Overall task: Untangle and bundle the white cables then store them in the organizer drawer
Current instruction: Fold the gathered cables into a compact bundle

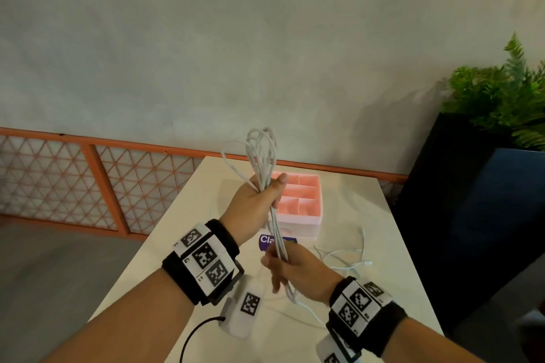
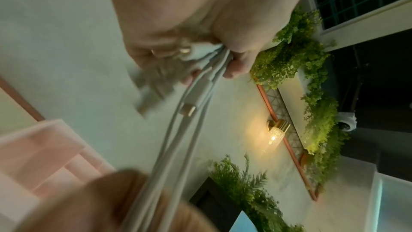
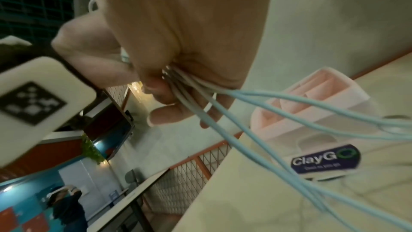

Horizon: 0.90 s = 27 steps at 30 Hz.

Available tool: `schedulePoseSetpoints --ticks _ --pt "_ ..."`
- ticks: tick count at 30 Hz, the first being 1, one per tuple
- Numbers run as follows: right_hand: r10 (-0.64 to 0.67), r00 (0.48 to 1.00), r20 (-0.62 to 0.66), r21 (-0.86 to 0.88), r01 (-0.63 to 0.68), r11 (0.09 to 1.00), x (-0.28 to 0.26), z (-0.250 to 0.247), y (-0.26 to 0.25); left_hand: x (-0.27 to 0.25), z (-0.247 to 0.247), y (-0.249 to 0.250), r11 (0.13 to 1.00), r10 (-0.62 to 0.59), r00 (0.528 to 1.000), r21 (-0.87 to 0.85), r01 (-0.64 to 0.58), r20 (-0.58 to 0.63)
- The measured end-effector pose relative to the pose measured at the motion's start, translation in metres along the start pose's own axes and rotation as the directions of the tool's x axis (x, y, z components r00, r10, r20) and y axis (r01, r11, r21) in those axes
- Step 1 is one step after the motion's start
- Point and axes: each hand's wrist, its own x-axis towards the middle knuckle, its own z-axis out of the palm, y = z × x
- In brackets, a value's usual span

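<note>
A bunch of white cables is stretched upright above the table between both hands. My left hand grips the bunch near its top, where folded loops stick up above the fist. My right hand holds the same strands lower down, fingers curled round them. In the left wrist view the cables run from the left fist, with plugs showing. In the right wrist view the strands trail down to the table. The pink organizer drawer unit stands behind the hands, its top compartments uncovered.
Loose white cable ends lie on the cream table at right. A purple sticker sits before the organizer. A white tagged device with a black cord lies near the front edge. A dark planter stands right of the table.
</note>
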Motion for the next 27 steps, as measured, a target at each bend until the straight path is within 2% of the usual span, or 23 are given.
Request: schedulePoseSetpoints --ticks 2,5,8,11,14,17,20,22,27 --pt "0.029 0.999 0.022 -0.068 -0.028 0.997 -0.003 0.004 0.017 0.005 -0.007 -0.001 0.994 -0.024 1.0 -0.107 0.022 -0.019" --pt "0.066 0.998 0.016 -0.241 -0.06 0.969 -0.009 -0.001 0.05 0.009 -0.017 -0.001 0.932 -0.106 0.994 -0.351 0.089 -0.03" --pt "0.12 0.993 -0.018 -0.323 -0.119 0.939 -0.016 -0.015 0.073 0.008 -0.023 -0.005 0.924 -0.128 0.988 -0.372 0.087 -0.087" --pt "0.174 0.985 -0.018 -0.323 -0.17 0.931 -0.025 -0.034 0.08 0.012 -0.033 -0.013 0.919 -0.175 0.97 -0.381 0.099 -0.17" --pt "0.167 0.981 -0.096 -0.352 -0.19 0.916 -0.034 -0.06 0.079 0.018 -0.046 -0.022 0.926 -0.229 0.939 -0.356 0.129 -0.256" --pt "0.07 0.985 -0.155 -0.463 -0.135 0.876 -0.037 -0.084 0.059 0.022 -0.052 -0.036 0.967 -0.198 0.94 -0.215 0.14 -0.279" --pt "-0.028 0.995 -0.101 -0.6 -0.038 0.799 -0.038 -0.091 0.02 0.026 -0.049 -0.05 0.992 -0.106 0.949 0.032 0.121 -0.296" --pt "-0.083 0.995 -0.054 -0.631 0.03 0.775 -0.037 -0.091 -0.008 0.027 -0.046 -0.058 0.972 -0.054 0.969 0.21 0.106 -0.24" --pt "-0.24 0.97 -0.019 -0.541 0.192 0.819 -0.029 -0.082 -0.069 0.016 -0.025 -0.066 0.88 -0.084 0.995 0.464 0.102 -0.059"
